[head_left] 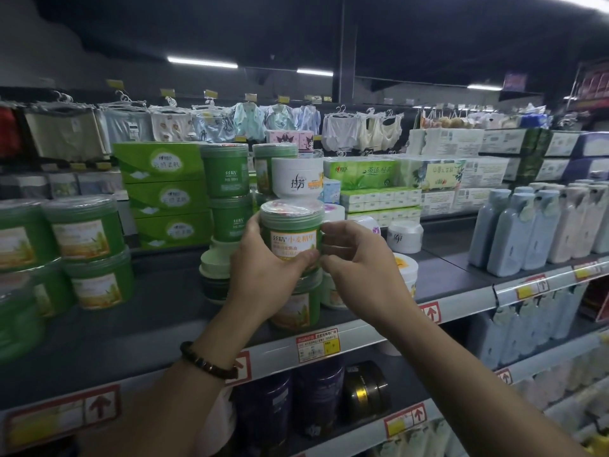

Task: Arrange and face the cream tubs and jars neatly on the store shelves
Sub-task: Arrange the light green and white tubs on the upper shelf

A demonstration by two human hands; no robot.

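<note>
Green tub (pixel 290 225), label facing near, is held over a second green tub (pixel 296 306) at the near edge of the shelf (pixel 148 321) (contact between them is hidden). It is clasped by the left hand (pixel 263 272) and right hand (pixel 359 275), fingers curled round it. Stacking is judged under way; a square lowering, label kept forward, is called for next.

Green tub (pixel 291 233) — orange-and-white label; white jar (pixel 297 177) behind; pale blue bottles (pixel 514 232) at shelf's right edge; dark beaded bracelet (pixel 208 361).
</note>
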